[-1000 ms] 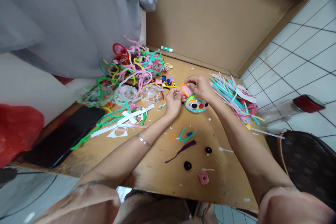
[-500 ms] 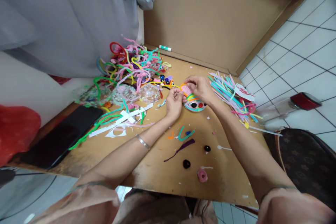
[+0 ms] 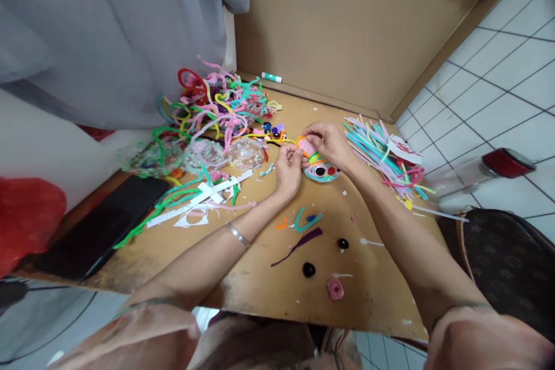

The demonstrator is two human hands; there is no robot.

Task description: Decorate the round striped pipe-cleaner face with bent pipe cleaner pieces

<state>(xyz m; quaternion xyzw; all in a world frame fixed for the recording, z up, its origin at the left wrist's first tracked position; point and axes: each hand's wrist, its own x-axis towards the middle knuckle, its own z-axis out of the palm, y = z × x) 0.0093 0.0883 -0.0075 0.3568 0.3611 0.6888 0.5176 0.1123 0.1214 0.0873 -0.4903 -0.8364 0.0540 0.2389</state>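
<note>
A colourful pipe-cleaner figure [image 3: 323,176] lies on the table between my hands. Its lower part is round, with a black eye and a red nose; its upper part is pink, edged in orange, above green and yellow bands. My left hand [image 3: 288,172] pinches its left edge by the orange pipe cleaner [image 3: 299,141]. From above, the fingers of my right hand [image 3: 328,142] close on the pink part, and they hide some of it. A teal pipe-cleaner piece [image 3: 307,224] and a purple tassel [image 3: 299,245] lie nearer to me.
Tangled pipe cleaners [image 3: 217,98] and clear plastic domes [image 3: 246,153] fill the left back. Straight pipe cleaners [image 3: 368,147] lie right. A black phone [image 3: 102,225], paper strips [image 3: 199,199], a glue stick [image 3: 272,77], black beads [image 3: 309,269] and a pink ring [image 3: 335,288] are around.
Both hands keep their grip on the figure, with only tiny finger movement. The view has shifted slightly.
</note>
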